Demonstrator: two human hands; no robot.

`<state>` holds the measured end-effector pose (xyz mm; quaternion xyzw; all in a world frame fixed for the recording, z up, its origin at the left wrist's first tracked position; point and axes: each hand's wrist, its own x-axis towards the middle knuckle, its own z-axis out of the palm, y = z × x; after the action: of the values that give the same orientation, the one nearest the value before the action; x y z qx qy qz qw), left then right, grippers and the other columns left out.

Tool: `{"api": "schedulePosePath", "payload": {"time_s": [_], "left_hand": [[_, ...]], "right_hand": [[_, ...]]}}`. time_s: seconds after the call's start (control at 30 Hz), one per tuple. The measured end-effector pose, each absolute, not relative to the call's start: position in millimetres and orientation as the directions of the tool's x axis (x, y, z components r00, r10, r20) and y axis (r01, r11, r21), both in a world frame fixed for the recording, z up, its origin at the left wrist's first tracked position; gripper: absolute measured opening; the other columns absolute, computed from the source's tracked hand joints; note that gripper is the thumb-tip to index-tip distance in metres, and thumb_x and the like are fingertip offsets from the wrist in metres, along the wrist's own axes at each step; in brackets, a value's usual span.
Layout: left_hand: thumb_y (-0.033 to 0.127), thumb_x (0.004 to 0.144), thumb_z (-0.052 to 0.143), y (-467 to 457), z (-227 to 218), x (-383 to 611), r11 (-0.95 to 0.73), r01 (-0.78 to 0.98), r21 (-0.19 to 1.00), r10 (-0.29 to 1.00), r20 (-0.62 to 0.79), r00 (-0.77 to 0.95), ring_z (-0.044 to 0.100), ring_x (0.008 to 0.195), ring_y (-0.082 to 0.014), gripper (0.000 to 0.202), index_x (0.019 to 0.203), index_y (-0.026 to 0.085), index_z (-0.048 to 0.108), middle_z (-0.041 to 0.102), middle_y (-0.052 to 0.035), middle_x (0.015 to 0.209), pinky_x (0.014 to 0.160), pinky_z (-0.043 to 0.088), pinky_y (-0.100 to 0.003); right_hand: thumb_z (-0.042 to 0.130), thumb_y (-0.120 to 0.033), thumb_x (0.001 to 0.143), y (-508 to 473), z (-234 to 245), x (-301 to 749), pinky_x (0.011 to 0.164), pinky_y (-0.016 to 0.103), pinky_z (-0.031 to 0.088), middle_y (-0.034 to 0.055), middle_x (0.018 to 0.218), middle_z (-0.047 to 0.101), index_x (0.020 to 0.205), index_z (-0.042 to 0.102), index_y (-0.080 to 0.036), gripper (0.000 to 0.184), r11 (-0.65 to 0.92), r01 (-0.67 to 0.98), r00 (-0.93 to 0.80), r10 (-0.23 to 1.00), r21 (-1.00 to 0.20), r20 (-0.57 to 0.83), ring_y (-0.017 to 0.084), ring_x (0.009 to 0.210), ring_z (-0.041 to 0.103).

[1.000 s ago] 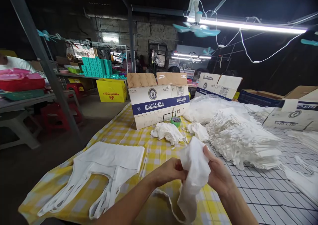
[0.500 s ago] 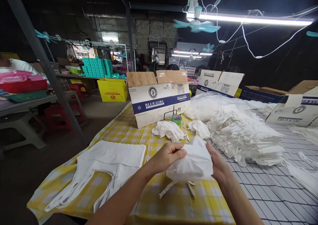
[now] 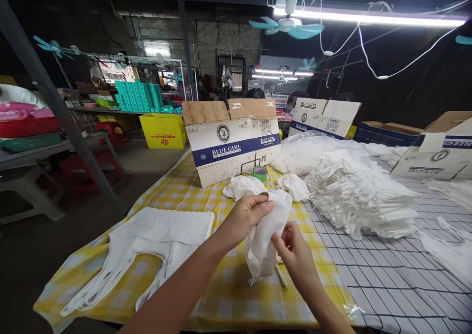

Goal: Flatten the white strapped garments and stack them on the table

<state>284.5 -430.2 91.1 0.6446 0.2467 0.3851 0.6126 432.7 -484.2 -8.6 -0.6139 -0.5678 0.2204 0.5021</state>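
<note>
Both my hands hold a bunched white cloth garment (image 3: 266,235) above the yellow checked tablecloth (image 3: 236,294). My left hand (image 3: 248,216) grips its upper end with fingers closed. My right hand (image 3: 295,253) pinches the lower part from the right, and thin straps hang below. To the left lies a flat stack of white vests (image 3: 147,245). Crumpled white pieces (image 3: 243,186) rest just beyond my hands.
A "BLUE GIRL" carton (image 3: 232,144) stands open behind, with a green tape roll (image 3: 260,172) at its foot. A large heap of white garments (image 3: 354,196) lies on the right. More cartons (image 3: 438,152) stand on the far right. Metal post (image 3: 62,122) on the left.
The garment went from spread between my hands to bunched and hanging. My left hand rose a little; my right hand moved down and left onto the lower part.
</note>
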Motion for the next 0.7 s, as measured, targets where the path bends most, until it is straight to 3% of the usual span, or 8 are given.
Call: {"api": "schedulePosePath", "payload": {"time_s": [0.13,0.23,0.3,0.4,0.53,0.63,0.7], "left_hand": [[0.036,0.077,0.059,-440,109,280,-0.206,-0.143,0.968,0.776,0.251,0.579,0.043,0.060,-0.0097,0.028,0.062,0.013,0.062,0.048,0.0005,0.065,0.054,0.034,-0.022],[0.037,0.076,0.060,-440,114,272,-0.201,-0.163,0.966,0.807,0.258,0.531,0.048,0.062,-0.0114,0.026,0.067,0.013,0.065,0.053,-0.0008,0.068,0.055,0.038,-0.022],[0.038,0.076,0.060,-437,114,267,-0.184,-0.203,0.962,0.841,0.261,0.473,0.053,0.064,-0.0131,0.026,0.075,0.014,0.068,0.059,-0.0019,0.072,0.054,0.042,-0.022],[0.038,0.075,0.061,-431,111,258,-0.162,-0.291,0.943,0.896,0.265,0.357,0.058,0.065,-0.0148,0.026,0.086,0.015,0.068,0.064,-0.0030,0.079,0.053,0.046,-0.022],[0.033,0.074,0.063,-418,98,242,-0.048,-0.459,0.887,0.966,0.157,0.203,0.060,0.061,-0.0124,0.023,0.089,0.015,0.066,0.067,-0.0030,0.078,0.052,0.048,-0.021],[0.024,0.074,0.063,-400,69,234,0.080,-0.592,0.802,0.991,0.001,0.136,0.062,0.067,-0.0118,0.021,0.093,0.015,0.063,0.068,-0.0032,0.085,0.058,0.051,-0.021],[0.019,0.076,0.060,-389,38,232,0.159,-0.649,0.744,0.987,-0.125,0.098,0.063,0.071,-0.0108,0.018,0.093,0.014,0.062,0.068,-0.0035,0.087,0.063,0.052,-0.020]], "right_hand": [[0.049,-0.035,0.076,-464,-20,445,0.048,0.026,0.030,-0.0001,0.051,0.050,0.058,0.048,-0.019,0.024,-0.034,0.605,0.302,0.935,-0.796,0.189,0.014,0.049,0.044],[0.050,-0.032,0.073,-453,-22,459,0.047,0.026,0.032,-0.0007,0.052,0.051,0.059,0.051,-0.019,0.019,-0.060,0.597,0.327,0.929,-0.800,0.175,0.014,0.050,0.045],[0.050,-0.033,0.075,-451,-20,467,0.048,0.025,0.037,-0.0003,0.060,0.056,0.068,0.056,-0.019,0.017,-0.033,0.459,0.250,0.964,-0.888,0.093,0.015,0.056,0.051],[0.054,-0.037,0.078,-454,-13,478,0.056,0.026,0.046,0.0011,0.078,0.064,0.085,0.060,-0.019,0.020,-0.070,0.052,0.064,0.996,-0.996,-0.067,0.016,0.069,0.058],[0.064,-0.033,0.075,-455,0,497,0.067,0.026,0.049,0.0038,0.088,0.068,0.097,0.061,-0.017,0.027,-0.205,-0.428,-0.079,0.979,-0.880,-0.190,0.016,0.075,0.062],[0.060,-0.035,0.079,-448,1,507,0.077,0.031,0.048,0.0083,0.094,0.068,0.101,0.060,-0.014,0.031,-0.340,-0.540,-0.219,0.940,-0.770,-0.261,0.020,0.085,0.063],[0.058,-0.038,0.079,-440,-10,511,0.078,0.032,0.048,0.0096,0.093,0.067,0.097,0.060,-0.013,0.031,-0.358,-0.513,-0.218,0.933,-0.780,-0.285,0.021,0.086,0.063]]}}
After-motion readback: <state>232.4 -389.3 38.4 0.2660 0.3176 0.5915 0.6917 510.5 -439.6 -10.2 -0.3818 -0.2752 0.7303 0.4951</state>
